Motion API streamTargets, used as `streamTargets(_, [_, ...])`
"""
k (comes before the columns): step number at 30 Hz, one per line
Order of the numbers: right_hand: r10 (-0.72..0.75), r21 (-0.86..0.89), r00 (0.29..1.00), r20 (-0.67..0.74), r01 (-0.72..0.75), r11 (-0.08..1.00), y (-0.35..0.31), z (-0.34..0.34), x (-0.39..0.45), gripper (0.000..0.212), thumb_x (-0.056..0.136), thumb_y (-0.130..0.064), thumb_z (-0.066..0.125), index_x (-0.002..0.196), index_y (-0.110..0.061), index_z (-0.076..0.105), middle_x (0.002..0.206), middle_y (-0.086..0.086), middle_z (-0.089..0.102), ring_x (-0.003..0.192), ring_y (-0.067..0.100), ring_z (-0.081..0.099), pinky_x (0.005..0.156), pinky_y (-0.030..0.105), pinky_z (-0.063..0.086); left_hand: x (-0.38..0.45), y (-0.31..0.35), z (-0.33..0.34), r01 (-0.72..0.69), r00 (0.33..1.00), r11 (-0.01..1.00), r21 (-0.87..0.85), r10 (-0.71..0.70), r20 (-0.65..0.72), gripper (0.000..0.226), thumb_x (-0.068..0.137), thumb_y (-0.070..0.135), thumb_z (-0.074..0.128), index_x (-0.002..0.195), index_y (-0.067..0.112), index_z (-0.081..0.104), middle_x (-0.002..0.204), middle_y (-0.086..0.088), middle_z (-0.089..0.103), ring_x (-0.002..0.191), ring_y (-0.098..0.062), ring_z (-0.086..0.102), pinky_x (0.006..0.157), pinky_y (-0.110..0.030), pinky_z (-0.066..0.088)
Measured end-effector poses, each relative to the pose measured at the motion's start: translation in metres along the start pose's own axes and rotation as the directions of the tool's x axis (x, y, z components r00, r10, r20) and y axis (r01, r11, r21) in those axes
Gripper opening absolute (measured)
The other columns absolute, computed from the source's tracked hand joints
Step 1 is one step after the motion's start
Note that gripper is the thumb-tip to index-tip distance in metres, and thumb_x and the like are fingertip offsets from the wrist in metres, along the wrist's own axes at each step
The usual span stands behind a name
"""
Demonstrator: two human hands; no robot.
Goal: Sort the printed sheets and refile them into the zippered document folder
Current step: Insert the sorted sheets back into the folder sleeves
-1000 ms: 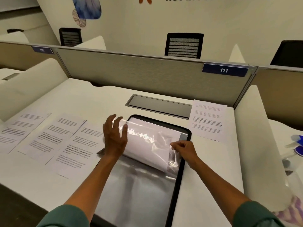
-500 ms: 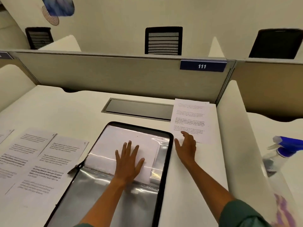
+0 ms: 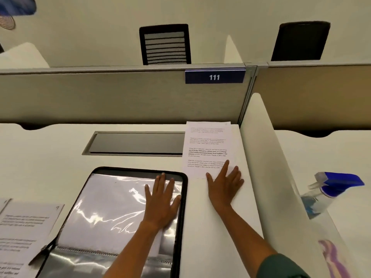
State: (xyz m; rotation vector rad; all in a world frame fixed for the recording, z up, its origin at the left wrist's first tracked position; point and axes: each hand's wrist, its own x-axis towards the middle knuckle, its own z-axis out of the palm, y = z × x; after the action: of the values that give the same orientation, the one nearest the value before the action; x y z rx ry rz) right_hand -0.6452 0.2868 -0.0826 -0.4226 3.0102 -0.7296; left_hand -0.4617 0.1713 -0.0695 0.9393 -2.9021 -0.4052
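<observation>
The black-edged zippered document folder (image 3: 181,217) lies open on the desk with a shiny clear plastic sleeve (image 3: 104,213) on top, a white sheet inside it. My left hand (image 3: 161,199) presses flat on the sleeve near the folder's right edge, fingers straight. To the right, a printed sheet (image 3: 207,145) lies on the desk beside the divider. My right hand (image 3: 224,184) rests flat with straight fingers on the sheet's lower edge. More printed sheets (image 3: 24,227) lie at the left of the folder.
A grey cable hatch (image 3: 136,143) is set in the desk behind the folder. A white side divider (image 3: 267,157) bounds the desk on the right; beyond it stands a blue-topped spray bottle (image 3: 329,191). The partition with sign 111 (image 3: 214,77) closes the back.
My right hand let go of the sleeve and moved right onto the printed sheet. My left hand laid the sleeve flat and slid toward the folder's right edge. The view has turned right.
</observation>
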Motion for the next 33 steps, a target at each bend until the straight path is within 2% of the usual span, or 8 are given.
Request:
streamTargets(3, [-0.018,-0.014,0.998,-0.052,0.017,1.000,-0.002,0.001,0.000,0.083,0.089,-0.050,0.064,0.154,-0.015,0.025,0.151,0.028,0.030,0.139,0.043,0.027,0.117,0.059,0.011,0.015,0.001,0.007,-0.003,1.000,1.000,-0.003,0.003,-0.027,0.070,0.097,0.062,0.016,0.151,0.022,0.037,0.163,-0.010,0.016,0.151,-0.027,0.014,0.116,-0.061,0.015])
streamTargets(9, [-0.072,-0.031,0.994,-0.083,0.070,0.997,0.000,0.006,0.004,0.078,0.084,-0.039,0.073,0.150,-0.021,0.035,0.140,0.020,0.049,0.124,0.038,0.045,0.112,0.060,0.026,0.020,0.002,0.007,-0.034,0.994,0.993,-0.115,0.022,-0.108,0.069,0.095,0.057,0.028,0.151,0.018,0.035,0.165,-0.007,0.012,0.152,-0.024,0.009,0.119,-0.054,0.011])
streamTargets(14, [-0.012,0.233,0.990,-0.138,0.045,0.971,-0.005,-0.008,0.015,0.067,0.084,-0.018,0.074,0.143,-0.015,0.043,0.108,0.013,0.068,0.097,0.036,0.059,0.091,0.051,0.047,0.017,-0.003,0.003,-0.032,0.993,0.948,-0.316,-0.007,-0.121,0.066,0.096,0.055,0.034,0.152,0.020,0.033,0.165,0.002,0.005,0.152,-0.012,-0.003,0.123,-0.045,0.006])
streamTargets(18, [0.156,0.581,0.988,0.022,-0.139,0.802,-0.018,-0.034,0.023,0.061,0.093,-0.014,0.063,0.147,-0.019,0.033,0.115,0.012,0.066,0.101,0.031,0.064,0.084,0.041,0.054,0.008,-0.008,0.005,-0.028,0.988,0.948,-0.316,-0.021,-0.152,0.063,0.097,0.055,0.038,0.148,0.020,0.039,0.163,-0.001,0.019,0.152,-0.016,0.007,0.122,-0.046,0.017])
streamTargets(24, [0.305,0.806,0.933,0.192,-0.327,0.494,-0.037,-0.067,0.022,0.056,0.092,-0.008,0.064,0.140,-0.021,0.038,0.117,0.013,0.066,0.096,0.026,0.065,0.085,0.039,0.056,-0.006,0.019,-0.018,-0.026,0.981,0.922,-0.386,-0.050,-0.187,0.056,0.089,0.060,0.048,0.127,0.022,0.060,0.135,0.001,0.055,0.127,-0.021,0.048,0.105,-0.037,0.039])
streamTargets(28, [0.300,0.862,0.917,0.262,-0.362,0.356,-0.050,-0.085,0.008,0.055,0.090,-0.008,0.067,0.136,-0.021,0.042,0.116,0.012,0.066,0.094,0.026,0.067,0.082,0.039,0.060,-0.017,0.044,-0.043,0.133,0.989,0.785,-0.604,-0.147,0.028,0.047,0.087,0.051,0.067,0.124,0.025,0.057,0.118,0.007,0.062,0.109,-0.014,0.059,0.094,-0.030,0.049])
streamTargets(31, [0.264,0.883,0.926,0.269,-0.347,0.315,-0.055,-0.098,-0.011,0.051,0.089,-0.009,0.069,0.133,-0.021,0.045,0.112,0.011,0.066,0.091,0.024,0.067,0.073,0.031,0.059,-0.025,0.061,-0.065,0.228,0.967,0.578,-0.783,-0.229,0.113,0.056,0.079,0.069,0.063,0.117,0.028,0.061,0.105,0.007,0.071,0.096,-0.012,0.067,0.085,-0.026,0.053])
streamTargets(33, [0.233,0.889,0.937,0.260,-0.327,0.322,-0.057,-0.104,-0.024,0.051,0.089,-0.009,0.069,0.133,-0.020,0.046,0.111,0.010,0.065,0.090,0.023,0.066,0.069,0.027,0.058,-0.032,0.072,-0.079,0.291,0.947,0.439,-0.850,-0.258,0.191,0.043,0.087,0.068,0.055,0.109,0.032,0.063,0.107,0.007,0.070,0.099,-0.010,0.065,0.083,-0.031,0.051])
